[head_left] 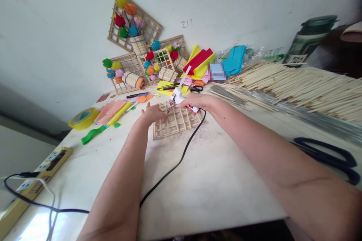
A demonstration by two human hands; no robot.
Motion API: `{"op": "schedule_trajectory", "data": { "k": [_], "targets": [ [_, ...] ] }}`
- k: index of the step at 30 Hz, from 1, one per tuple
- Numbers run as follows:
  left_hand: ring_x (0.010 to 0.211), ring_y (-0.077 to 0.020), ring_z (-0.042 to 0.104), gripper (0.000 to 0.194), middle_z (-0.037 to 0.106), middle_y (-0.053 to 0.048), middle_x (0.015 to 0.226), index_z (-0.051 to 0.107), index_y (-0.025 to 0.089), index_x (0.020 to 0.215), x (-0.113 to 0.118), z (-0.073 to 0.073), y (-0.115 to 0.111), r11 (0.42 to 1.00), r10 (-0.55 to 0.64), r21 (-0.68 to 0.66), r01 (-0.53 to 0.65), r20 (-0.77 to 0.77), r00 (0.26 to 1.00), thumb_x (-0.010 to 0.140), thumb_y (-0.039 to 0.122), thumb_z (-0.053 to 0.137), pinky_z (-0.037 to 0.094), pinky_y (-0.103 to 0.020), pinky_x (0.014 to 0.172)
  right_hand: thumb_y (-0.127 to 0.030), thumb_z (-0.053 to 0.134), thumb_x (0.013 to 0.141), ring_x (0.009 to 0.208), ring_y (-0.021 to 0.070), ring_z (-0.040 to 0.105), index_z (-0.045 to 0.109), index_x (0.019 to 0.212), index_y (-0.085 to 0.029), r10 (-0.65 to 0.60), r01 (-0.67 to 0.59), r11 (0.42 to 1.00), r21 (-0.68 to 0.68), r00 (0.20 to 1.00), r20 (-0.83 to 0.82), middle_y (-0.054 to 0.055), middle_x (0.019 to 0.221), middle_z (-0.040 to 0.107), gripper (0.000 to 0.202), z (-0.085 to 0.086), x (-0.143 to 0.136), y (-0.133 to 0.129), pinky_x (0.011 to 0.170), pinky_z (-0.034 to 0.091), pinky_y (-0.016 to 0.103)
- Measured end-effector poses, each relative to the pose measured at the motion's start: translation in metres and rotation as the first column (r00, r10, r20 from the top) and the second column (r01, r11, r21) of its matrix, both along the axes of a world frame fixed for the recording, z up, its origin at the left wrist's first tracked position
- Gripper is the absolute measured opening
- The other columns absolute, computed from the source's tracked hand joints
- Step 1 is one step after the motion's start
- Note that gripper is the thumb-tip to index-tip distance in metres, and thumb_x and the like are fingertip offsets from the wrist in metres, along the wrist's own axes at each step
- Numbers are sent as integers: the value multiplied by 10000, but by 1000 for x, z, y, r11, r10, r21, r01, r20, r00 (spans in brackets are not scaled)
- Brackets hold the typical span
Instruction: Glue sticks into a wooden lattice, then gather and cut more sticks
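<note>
My right hand [195, 101] is wrapped around a white hot glue gun [178, 96], with a pale glue stick [186, 75] rising from its back. The gun's nozzle points down at a wooden stick lattice [181, 124] lying flat on the table. At the lattice's upper left, my left hand [155, 115] rests with its fingers apart, touching the sticks close to the nozzle. Its fingertips are partly hidden. A black cord [185, 150] runs from the gun across the table and under my left forearm.
Finished lattices with paper flowers [132, 19] lean against the wall. Many loose wooden sticks [296, 86] lie on the right, near large dark-blue scissors [328, 154] and a green bottle [311, 41]. Yellow tape [84, 118], crepe paper [198, 62] and a power strip [42, 177] surround the workspace.
</note>
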State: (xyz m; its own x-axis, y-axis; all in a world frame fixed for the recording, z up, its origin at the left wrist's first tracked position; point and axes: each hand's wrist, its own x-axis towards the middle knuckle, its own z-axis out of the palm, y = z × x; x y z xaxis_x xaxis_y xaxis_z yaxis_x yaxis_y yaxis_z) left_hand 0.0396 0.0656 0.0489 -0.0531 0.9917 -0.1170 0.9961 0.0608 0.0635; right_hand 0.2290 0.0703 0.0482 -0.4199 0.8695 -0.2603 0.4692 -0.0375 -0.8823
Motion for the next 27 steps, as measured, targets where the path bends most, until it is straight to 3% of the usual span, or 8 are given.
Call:
{"op": "schedule_trajectory", "data": {
  "k": [4,8,21,27],
  "targets": [
    [1344,-291,82,257,493,-85,1281,591,219,780,1,1,0,997,16,-72,-12,62,998,568,365,584,202,-510,1008,-329,629,689,412,63,415,470,836,-157,-14,14,1000,-12,1000,-5,-46,537,440,276,2,-1,-2,396,356,188],
    [1339,-307,101,258,507,-89,1263,588,213,774,2,2,-1,997,34,-75,-29,73,997,564,362,586,210,-506,1007,-340,635,681,412,64,417,462,824,-163,-26,26,999,-27,1000,8,-50,530,435,286,3,-2,-4,393,353,183],
    [1347,-305,16,257,453,-67,1322,608,233,791,4,3,-1,993,-7,-117,5,-17,1000,577,375,598,125,-564,1011,-345,632,676,426,68,425,484,832,-162,33,-33,999,-16,999,-16,-41,538,445,282,-2,-1,3,399,371,188],
    [1345,-316,-4,255,490,-38,1285,628,249,752,5,1,-3,996,-10,-86,5,-56,998,578,434,613,87,-589,1011,-369,605,689,409,63,405,473,716,-154,28,-28,1000,5,999,17,-35,512,432,254,3,1,-1,389,354,192]
  ]
}}
